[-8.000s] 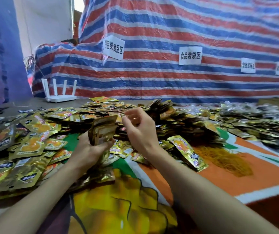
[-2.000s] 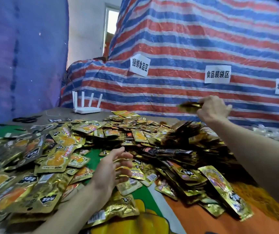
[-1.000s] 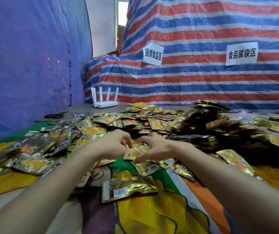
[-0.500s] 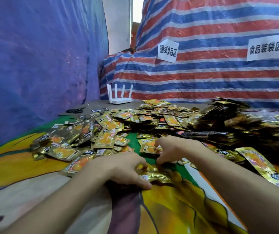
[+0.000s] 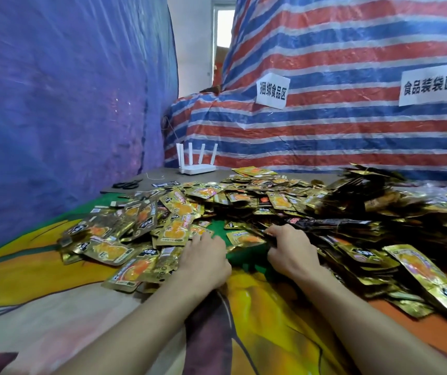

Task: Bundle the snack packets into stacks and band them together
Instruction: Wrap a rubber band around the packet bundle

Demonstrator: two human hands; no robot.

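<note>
From the head view, both bare forearms reached forward over the surface (image 5: 257,315), which was covered by a brightly printed cloth, to the near edge of a wide heap of loose snack packets (image 5: 141,234) in gold foil. The left hand (image 5: 206,262) lay palm down at the heap's near edge, its fingers (image 5: 202,239) stretched over the packets with their tips hidden, so I cannot tell whether they grasped anything. The right hand (image 5: 291,253) sat just beside it, its fingers (image 5: 273,231) curled down and apparently pinching the near corner of an orange-faced packet (image 5: 246,238) that lay between the two hands on a bare green patch of cloth. Behind and to the right rose a darker mound that looked like banded stacks (image 5: 365,201), and one larger packet (image 5: 427,277) lay apart at the right. Farther back stood a white router (image 5: 196,162), with scissors (image 5: 127,184) on the grey edge nearby; a striped tarp (image 5: 352,136) with two paper labels and a blue tarp (image 5: 68,104) closed off the space. The step in hand seemed to be gathering singles for a fresh stack. To do it well, each packet would be drawn flat, turned the same way up, and its edges squared against the others before any band went on, since slick foil would likely slide and fan out if gripped loosely.
</note>
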